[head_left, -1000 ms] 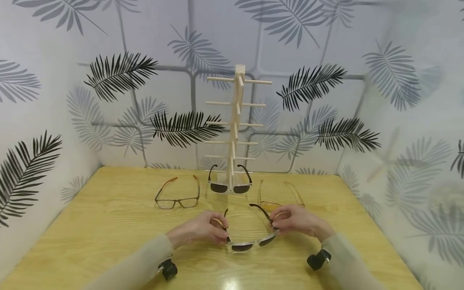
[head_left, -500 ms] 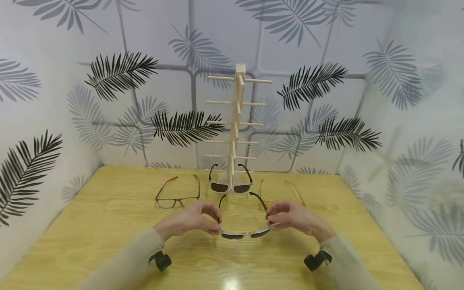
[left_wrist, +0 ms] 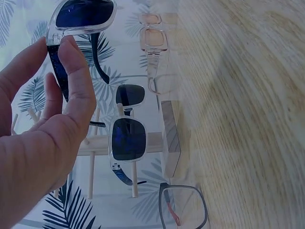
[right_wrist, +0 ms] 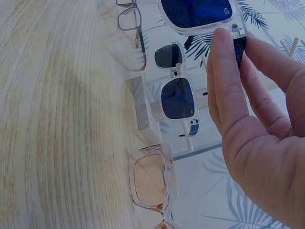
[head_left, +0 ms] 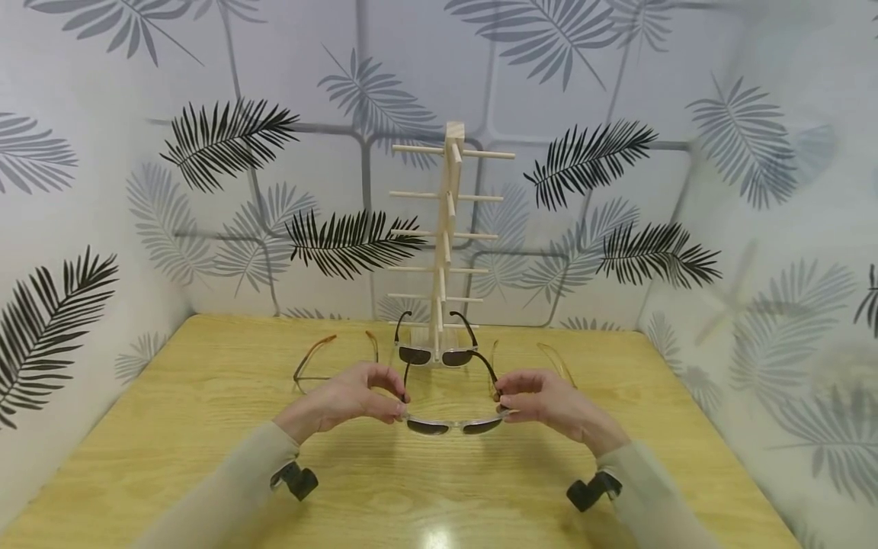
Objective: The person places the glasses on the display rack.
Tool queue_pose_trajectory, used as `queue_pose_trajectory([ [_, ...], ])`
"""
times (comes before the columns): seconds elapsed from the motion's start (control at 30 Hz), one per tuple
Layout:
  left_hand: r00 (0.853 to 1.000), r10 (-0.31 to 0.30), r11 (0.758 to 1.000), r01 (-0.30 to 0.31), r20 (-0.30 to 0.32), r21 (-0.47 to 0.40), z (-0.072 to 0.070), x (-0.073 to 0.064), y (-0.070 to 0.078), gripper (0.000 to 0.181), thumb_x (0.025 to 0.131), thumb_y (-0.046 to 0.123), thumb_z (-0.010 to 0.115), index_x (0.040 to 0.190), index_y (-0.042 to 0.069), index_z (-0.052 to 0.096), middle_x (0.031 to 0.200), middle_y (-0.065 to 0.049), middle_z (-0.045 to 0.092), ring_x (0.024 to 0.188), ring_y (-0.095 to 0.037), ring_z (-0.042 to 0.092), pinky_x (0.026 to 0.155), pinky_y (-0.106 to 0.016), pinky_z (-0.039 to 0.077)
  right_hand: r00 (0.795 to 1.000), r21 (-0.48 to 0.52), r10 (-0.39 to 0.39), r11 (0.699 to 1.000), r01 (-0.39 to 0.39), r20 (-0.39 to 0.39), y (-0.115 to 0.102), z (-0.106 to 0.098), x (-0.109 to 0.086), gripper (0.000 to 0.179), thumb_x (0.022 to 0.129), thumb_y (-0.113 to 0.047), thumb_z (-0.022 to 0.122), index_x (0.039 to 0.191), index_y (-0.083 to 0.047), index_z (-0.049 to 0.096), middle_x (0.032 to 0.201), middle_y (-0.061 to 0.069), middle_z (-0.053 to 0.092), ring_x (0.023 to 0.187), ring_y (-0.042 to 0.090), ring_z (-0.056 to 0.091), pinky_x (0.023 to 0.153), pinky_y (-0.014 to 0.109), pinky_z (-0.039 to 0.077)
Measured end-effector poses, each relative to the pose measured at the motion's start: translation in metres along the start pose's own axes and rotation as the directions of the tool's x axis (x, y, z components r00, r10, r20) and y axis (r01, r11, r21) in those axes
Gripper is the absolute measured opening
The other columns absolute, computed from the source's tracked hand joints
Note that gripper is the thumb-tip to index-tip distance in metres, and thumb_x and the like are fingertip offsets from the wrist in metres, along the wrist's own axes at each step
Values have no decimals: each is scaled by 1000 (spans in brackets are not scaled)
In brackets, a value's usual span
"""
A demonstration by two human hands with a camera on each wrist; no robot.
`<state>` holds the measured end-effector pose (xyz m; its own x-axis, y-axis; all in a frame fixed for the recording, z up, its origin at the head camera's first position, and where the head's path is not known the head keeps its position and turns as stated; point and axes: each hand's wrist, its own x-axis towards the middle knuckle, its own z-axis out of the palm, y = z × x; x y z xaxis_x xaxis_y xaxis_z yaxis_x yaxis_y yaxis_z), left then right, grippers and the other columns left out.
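A pair of sunglasses (head_left: 428, 428) with a clear frame, dark lenses and black temples is held up above the table, open and roughly level. My left hand (head_left: 343, 400) pinches one temple near its hinge, thumb and fingers on either side of it. On the opposite temple, also close to the hinge, my right hand (head_left: 549, 404) has the same kind of pinch. Beyond them, similar sunglasses (left_wrist: 128, 139) sit low on a wooden eyewear stand (head_left: 446, 206), their bridge at its post. In the right wrist view the held sunglasses (right_wrist: 196, 12) are partly cut off.
Dark-rimmed eyeglasses (left_wrist: 206, 210) with orange temple tips lie left of the stand, partly behind my left hand in the head view. Right of it lie clear-framed glasses with peach lenses (right_wrist: 151, 181). The stand's upper pegs (head_left: 487, 155) carry no glasses. Leaf-patterned walls enclose the wooden table (head_left: 206, 427).
Both hands have lifted the sunglasses and moved them forward and a little left, toward the stand. The frame, tilted before, is now nearly level. The other glasses have stayed put.
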<state>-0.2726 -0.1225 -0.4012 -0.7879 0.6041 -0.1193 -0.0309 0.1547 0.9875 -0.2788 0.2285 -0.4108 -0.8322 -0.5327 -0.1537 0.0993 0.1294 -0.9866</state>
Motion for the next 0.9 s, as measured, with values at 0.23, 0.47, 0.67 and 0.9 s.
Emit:
queue_pose_trajectory([
  [0.23, 1000, 8, 1000, -8, 18, -3, -4, 0, 0, 27, 86, 9, 75, 105, -3, 59, 105, -12, 63, 92, -23, 68, 86, -43, 56, 1000, 20, -14, 1000, 14, 6, -1, -1, 0, 32, 90, -7, 70, 120, -1, 62, 119, 11, 63, 102, 19, 66, 91, 36, 56],
  [0.47, 1000, 26, 1000, -26, 7, -16, -11, -5, 4, 24, 87, 9, 74, 103, -1, 59, 101, -11, 63, 90, -23, 67, 86, -42, 57, 999, 14, -35, 999, 35, -8, -7, 6, 4, 37, 89, -8, 71, 123, 2, 60, 116, 8, 65, 103, 19, 66, 92, 37, 55],
  [0.67, 1000, 21, 1000, -21, -19, -17, -13, -4, 7, 23, 90, 16, 72, 104, 3, 59, 102, -14, 66, 88, -21, 67, 75, -31, 54, 998, 23, -41, 999, 42, -41, -9, 10, 3, 36, 89, -6, 70, 124, 0, 61, 117, 9, 66, 102, 20, 67, 92, 38, 55],
  [0.9, 994, 34, 997, -41, -101, -67, -14, 0, 9, 21, 90, 15, 72, 102, 6, 58, 98, -5, 65, 86, -17, 65, 71, -27, 52, 992, 10, -101, 995, 102, -75, -14, 11, 4, 48, 90, -11, 71, 132, 6, 53, 117, 6, 68, 107, 21, 66, 92, 35, 55],
])
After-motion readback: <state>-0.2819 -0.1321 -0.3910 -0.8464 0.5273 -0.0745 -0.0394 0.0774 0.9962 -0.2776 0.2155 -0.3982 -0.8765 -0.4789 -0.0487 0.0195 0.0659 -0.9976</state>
